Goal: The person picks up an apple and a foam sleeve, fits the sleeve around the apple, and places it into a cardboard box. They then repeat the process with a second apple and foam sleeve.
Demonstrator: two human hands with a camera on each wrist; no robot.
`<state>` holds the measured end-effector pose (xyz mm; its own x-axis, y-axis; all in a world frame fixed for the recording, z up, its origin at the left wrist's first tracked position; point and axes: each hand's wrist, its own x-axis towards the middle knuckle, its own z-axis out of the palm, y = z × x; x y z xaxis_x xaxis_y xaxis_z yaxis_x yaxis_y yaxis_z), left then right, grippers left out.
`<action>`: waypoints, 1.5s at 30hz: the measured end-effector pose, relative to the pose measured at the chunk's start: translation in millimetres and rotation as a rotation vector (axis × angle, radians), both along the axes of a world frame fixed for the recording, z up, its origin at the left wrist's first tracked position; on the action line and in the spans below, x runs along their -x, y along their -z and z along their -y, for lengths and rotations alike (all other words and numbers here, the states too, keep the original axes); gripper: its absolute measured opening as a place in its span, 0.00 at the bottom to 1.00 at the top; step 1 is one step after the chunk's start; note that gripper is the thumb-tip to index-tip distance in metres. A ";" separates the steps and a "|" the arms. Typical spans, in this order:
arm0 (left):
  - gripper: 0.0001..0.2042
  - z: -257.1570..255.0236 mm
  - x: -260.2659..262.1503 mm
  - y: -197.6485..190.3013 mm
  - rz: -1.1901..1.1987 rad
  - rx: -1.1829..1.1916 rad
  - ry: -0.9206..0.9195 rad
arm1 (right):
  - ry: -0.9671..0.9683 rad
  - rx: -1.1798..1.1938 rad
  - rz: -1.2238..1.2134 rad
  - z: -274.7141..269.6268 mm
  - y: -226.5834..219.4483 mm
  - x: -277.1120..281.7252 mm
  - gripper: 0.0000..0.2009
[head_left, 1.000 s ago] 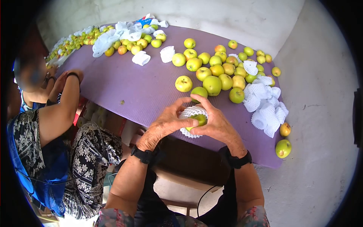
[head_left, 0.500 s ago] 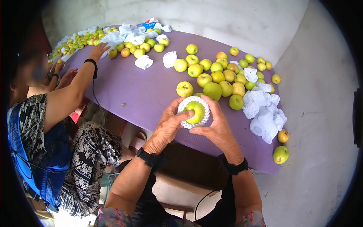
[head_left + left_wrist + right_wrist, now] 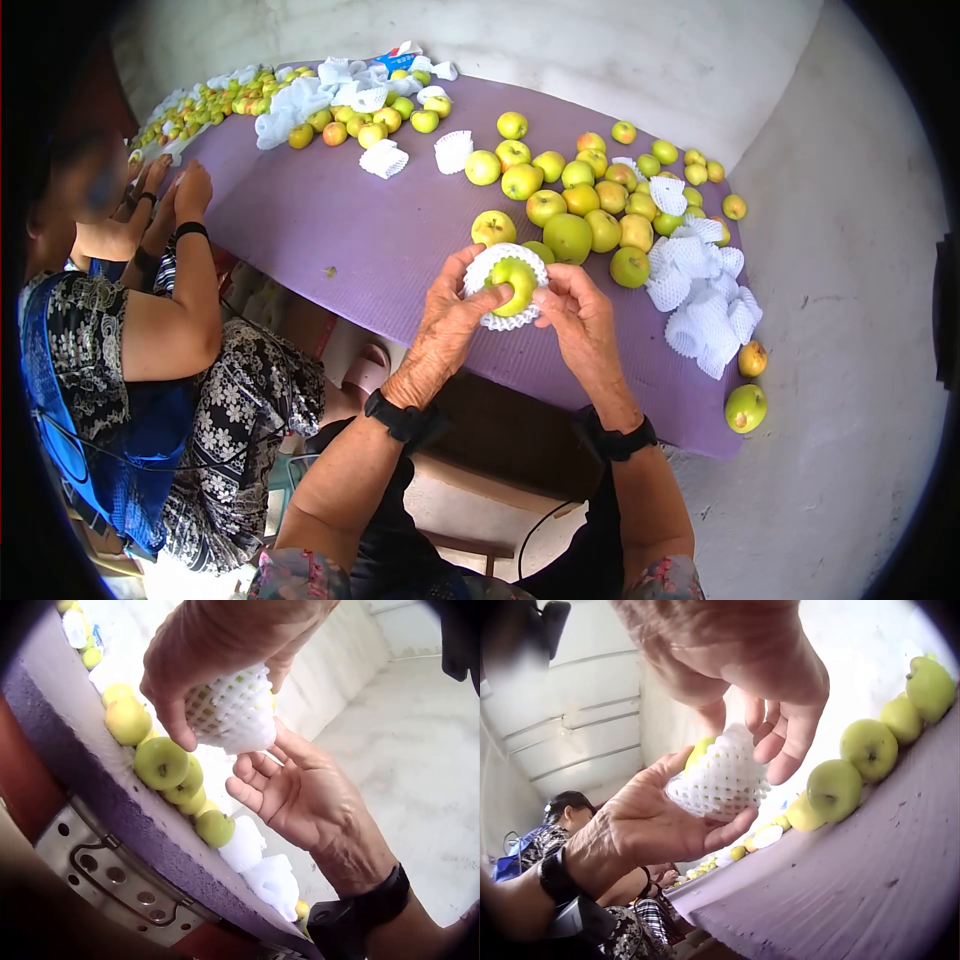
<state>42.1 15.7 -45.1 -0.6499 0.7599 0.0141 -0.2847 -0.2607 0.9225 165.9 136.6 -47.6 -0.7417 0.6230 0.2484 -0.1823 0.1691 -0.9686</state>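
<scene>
Far left, a seated person (image 3: 75,330) bends toward the purple bench (image 3: 290,220), and two stray foam sleeves (image 3: 383,159) lie on it, just apart from each other. Now to the middle, where the action is! The left hand (image 3: 448,315) cradles the green apple (image 3: 514,290), fingers wrapped round behind, thumb planted on the fruit's bare face. And there's the foam net (image 3: 724,780), around the apple, which sits above the bench's near edge, its face showing through the open end. Alongside, the right hand (image 3: 583,318) has thumb and fingers closed in a small pinch on the net's rim, the other fingers loosely curled. Best play, I'd say: keep that left thumb firm but soft, ease the rim evenly all the way round, and don't tug one side, since thin foam could tear or sit crooked. Over to the right, loose apples (image 3: 568,239) crowd the bench, with a heap of spare nets (image 3: 700,265) within handy reach.
</scene>
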 end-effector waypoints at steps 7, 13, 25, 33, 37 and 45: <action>0.35 -5.7 -7.9 6.5 -0.031 -0.023 -0.057 | 0.152 -0.088 -0.030 2.9 -1.0 -0.4 0.10; 0.33 -5.8 -12.1 4.8 -0.018 -0.032 -0.053 | 0.132 -0.164 -0.007 8.4 -12.8 -5.6 0.12; 0.32 -6.5 -14.7 1.3 0.070 -0.024 0.043 | 0.078 -0.614 0.085 22.2 -10.4 1.4 0.52; 0.28 -2.0 -7.8 0.4 0.189 -0.217 0.142 | 0.144 -0.404 -0.060 14.9 -11.3 0.4 0.49; 0.15 -4.9 -10.7 14.8 0.143 -0.217 -0.010 | 0.093 -0.325 -0.046 19.3 -10.5 0.6 0.48; 0.11 -1.2 -1.5 10.9 0.280 -0.209 0.033 | 0.066 -0.300 -0.059 23.6 -12.6 3.6 0.47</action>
